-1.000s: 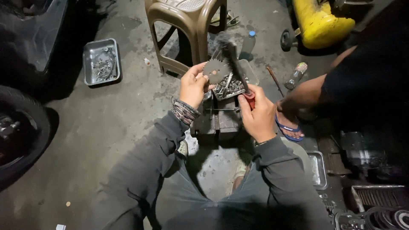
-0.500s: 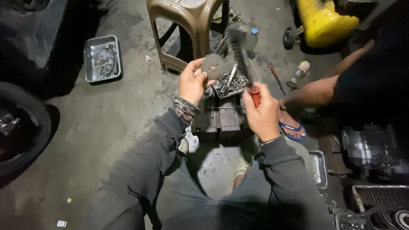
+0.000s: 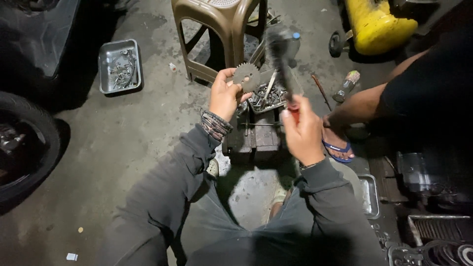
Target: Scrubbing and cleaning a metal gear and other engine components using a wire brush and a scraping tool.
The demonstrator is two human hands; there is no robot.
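While both forearms are raised over the lap, the left hand pinches one small toothed metal gear by its edge, fingers curled, a stack of braided bracelets on that wrist. The right hand is fisted around the red handle of one dark bristly brush, held upright and blurred, just right of the gear. Right below the gear sits one greasy metal tray full of bolts and bits, on a blocky engine part. Behind the gear stands one tan plastic stool, well left of it a second steel tray, and far right of it a yellow tank. Another person's arm reaches in from the right.
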